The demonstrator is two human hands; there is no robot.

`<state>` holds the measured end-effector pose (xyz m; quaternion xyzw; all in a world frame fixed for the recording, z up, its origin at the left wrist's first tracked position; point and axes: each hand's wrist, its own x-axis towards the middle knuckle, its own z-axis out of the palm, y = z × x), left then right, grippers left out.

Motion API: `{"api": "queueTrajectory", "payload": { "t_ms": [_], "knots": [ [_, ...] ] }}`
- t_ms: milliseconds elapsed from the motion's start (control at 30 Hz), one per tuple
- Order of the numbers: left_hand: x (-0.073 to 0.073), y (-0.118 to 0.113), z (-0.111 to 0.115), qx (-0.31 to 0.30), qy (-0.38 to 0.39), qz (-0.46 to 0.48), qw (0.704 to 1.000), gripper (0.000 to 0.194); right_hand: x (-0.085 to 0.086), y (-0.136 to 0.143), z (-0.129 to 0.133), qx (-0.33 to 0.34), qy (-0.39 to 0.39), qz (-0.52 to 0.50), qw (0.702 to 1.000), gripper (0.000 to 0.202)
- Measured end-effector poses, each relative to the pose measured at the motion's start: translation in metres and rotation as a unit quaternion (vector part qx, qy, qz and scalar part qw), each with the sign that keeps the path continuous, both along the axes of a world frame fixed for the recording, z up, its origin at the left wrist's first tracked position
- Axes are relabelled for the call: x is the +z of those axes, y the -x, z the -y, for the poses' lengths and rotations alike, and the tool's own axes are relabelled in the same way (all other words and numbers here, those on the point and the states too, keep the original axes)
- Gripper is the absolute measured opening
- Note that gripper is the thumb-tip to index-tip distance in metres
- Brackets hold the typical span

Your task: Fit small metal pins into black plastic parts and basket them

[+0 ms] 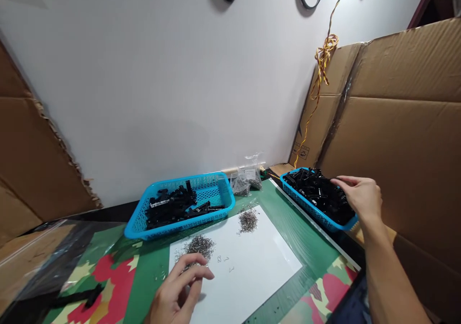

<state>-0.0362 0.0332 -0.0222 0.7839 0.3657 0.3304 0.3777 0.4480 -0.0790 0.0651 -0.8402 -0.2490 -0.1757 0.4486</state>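
Reaching over the right blue basket, your right hand has thumb and forefinger drawn close together at the black parts heaped inside; you cannot tell whether they pinch one. Your left hand hangs with loosely curled, parted fingers over the white sheet, just beside a pile of small metal pieces. A second pile lies farther back, near the left blue basket, which holds more black pieces.
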Motion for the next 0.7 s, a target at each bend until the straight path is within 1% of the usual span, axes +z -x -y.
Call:
{"api": "queueTrajectory", "payload": {
  "t_ms": [33,67,133,200,300,367,400,433,467,533,600,633,700],
  "knots": [
    [0.001,0.000,0.000,-0.004,-0.005,-0.005,1.000,0.040,0.001,0.000,-0.001,0.002,0.059,-0.030,0.998,0.048],
    [0.001,0.000,0.001,-0.009,-0.010,-0.009,1.000,0.040,0.001,0.001,-0.001,0.001,0.099,-0.059,0.993,0.047],
    [0.002,-0.001,0.004,-0.010,-0.017,-0.013,1.000,0.041,0.002,0.006,-0.002,0.000,0.121,-0.082,0.989,0.050],
    [0.004,-0.003,0.007,-0.005,-0.012,-0.011,1.000,0.041,0.001,0.012,-0.001,0.005,0.100,-0.076,0.992,0.056],
    [0.008,-0.007,0.015,-0.005,0.016,-0.008,1.000,0.042,0.000,0.025,-0.002,0.023,0.022,-0.051,0.998,0.058],
    [0.013,-0.009,0.020,-0.008,0.025,-0.012,1.000,0.041,-0.001,0.037,-0.008,0.046,-0.028,-0.026,0.998,0.057],
    [0.016,-0.009,0.022,-0.008,0.022,-0.015,1.000,0.040,-0.001,0.046,-0.012,0.070,-0.043,-0.017,0.997,0.057],
    [0.018,-0.010,0.024,-0.009,0.019,-0.018,1.000,0.039,-0.002,0.057,-0.018,0.109,-0.046,-0.010,0.993,0.056],
    [0.020,-0.010,0.025,-0.010,0.015,-0.019,1.000,0.038,-0.002,0.069,-0.025,0.165,-0.042,-0.012,0.985,0.055],
    [0.023,-0.011,0.027,-0.013,0.011,-0.023,1.000,0.036,-0.002,0.100,-0.043,0.302,-0.010,-0.006,0.953,0.051],
    [0.025,-0.010,0.028,-0.019,0.016,-0.026,0.999,0.034,-0.001,0.134,-0.064,0.396,0.078,0.047,0.914,0.046],
    [0.025,-0.010,0.028,-0.023,0.020,-0.030,0.999,0.033,0.001,0.152,-0.075,0.423,0.130,0.071,0.894,0.041],
    [0.024,-0.009,0.028,-0.035,0.029,-0.039,0.998,0.029,0.005,0.185,-0.098,0.432,0.246,0.119,0.859,0.032]
  ]
}}
